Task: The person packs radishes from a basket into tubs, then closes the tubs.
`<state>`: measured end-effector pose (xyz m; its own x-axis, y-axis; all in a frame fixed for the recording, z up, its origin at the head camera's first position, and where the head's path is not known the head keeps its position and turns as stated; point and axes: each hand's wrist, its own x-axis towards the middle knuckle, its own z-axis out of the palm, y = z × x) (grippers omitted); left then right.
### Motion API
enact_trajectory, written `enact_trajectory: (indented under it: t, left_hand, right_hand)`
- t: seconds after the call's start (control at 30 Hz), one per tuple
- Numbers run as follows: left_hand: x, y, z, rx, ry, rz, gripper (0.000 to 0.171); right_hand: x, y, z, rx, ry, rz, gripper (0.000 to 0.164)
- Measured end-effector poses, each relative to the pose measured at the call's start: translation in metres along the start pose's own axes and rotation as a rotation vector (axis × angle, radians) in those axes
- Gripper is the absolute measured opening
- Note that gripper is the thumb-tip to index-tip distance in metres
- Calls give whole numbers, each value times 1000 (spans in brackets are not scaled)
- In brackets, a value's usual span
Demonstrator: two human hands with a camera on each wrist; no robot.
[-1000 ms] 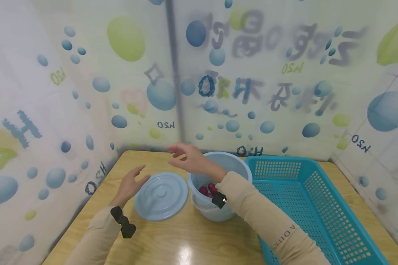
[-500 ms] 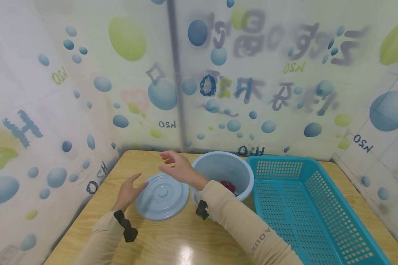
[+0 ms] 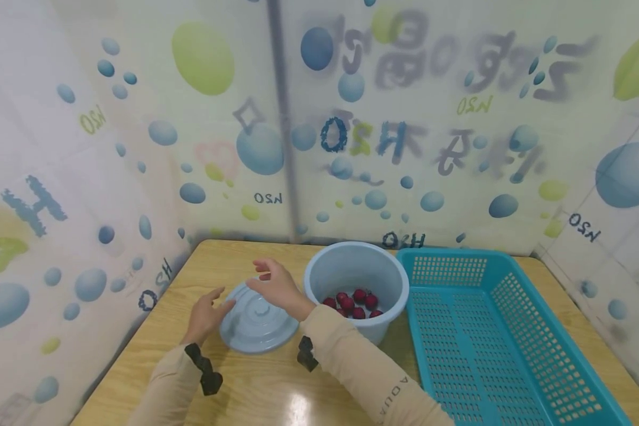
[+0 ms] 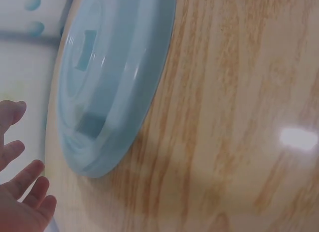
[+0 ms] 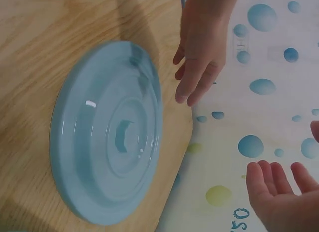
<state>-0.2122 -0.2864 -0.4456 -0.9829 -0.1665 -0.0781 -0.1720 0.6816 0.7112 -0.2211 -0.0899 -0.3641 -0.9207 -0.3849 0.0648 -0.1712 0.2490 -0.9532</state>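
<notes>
A round light-blue lid (image 3: 255,325) with a small central knob lies on the wooden table. My left hand (image 3: 205,316) hovers at its left edge, fingers loosely bent, holding nothing. Above the lid's far right side is my right hand (image 3: 279,287), also holding nothing, its fingers relaxed. In the left wrist view the lid (image 4: 109,82) lies apart from the fingers. The right wrist view has both hands raised clear of the lid (image 5: 107,137). Right of my right hand stands a light-blue bucket (image 3: 319,260) with several dark red round fruits (image 3: 347,304) at the bottom.
A teal perforated plastic basket (image 3: 458,349) sits to the right of the bucket on the wooden table (image 3: 277,390). Behind the table stands a wall sheet (image 3: 319,195) printed with blue and green bubbles.
My right hand has moved left and slightly down, from above the bucket to above the lid, so the red fruits show more. The left hand has shifted only slightly.
</notes>
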Motion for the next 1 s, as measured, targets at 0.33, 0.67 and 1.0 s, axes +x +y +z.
enact_trajectory:
  t: [0.33, 0.67, 1.0]
  left_hand:
    - [-2, -7, 0, -27, -9, -24, 58]
    - [-3, -14, 5, -15, -15, -3, 56]
    - [2, -16, 10, 0, -15, -19, 55]
  right_hand:
    - [-1, 8, 15, 21, 59, 22, 45]
    - [-4, 48, 28, 32, 181, 97, 42]
    - [1, 84, 32, -29, 302, 108, 43]
